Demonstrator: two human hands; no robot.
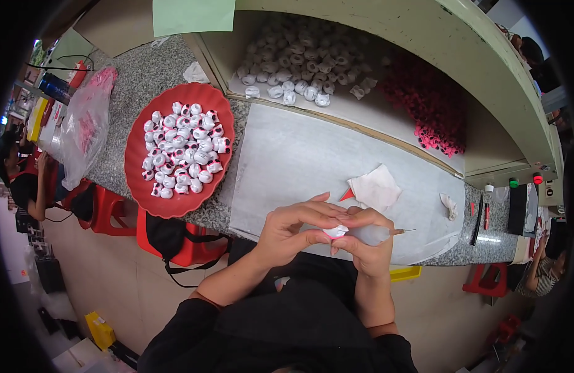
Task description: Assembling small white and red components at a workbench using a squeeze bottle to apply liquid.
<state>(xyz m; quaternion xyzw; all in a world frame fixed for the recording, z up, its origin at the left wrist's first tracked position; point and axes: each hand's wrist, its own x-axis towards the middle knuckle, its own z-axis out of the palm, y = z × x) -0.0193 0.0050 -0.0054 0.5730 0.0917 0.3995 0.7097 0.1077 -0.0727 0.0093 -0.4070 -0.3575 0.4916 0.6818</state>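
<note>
Head view: the left hand (293, 227) pinches a small white-and-pink piece (335, 232) between closed fingertips, just in front of the grey work mat (312, 155). The right hand (365, 239) is wrapped shut around a needle-tipped applicator bottle (377, 234), touching the piece, tip pointing right. Judged: one piece is being worked; next calls for a steady tip. Red tray (138, 155) of like pieces lies left of the mat.

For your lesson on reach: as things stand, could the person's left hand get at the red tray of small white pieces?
Probably yes, once freed. The red tray lies on the counter to the left hand's own side with nothing between them, but that hand now shares a small pink and white piece with the right hand.
</note>
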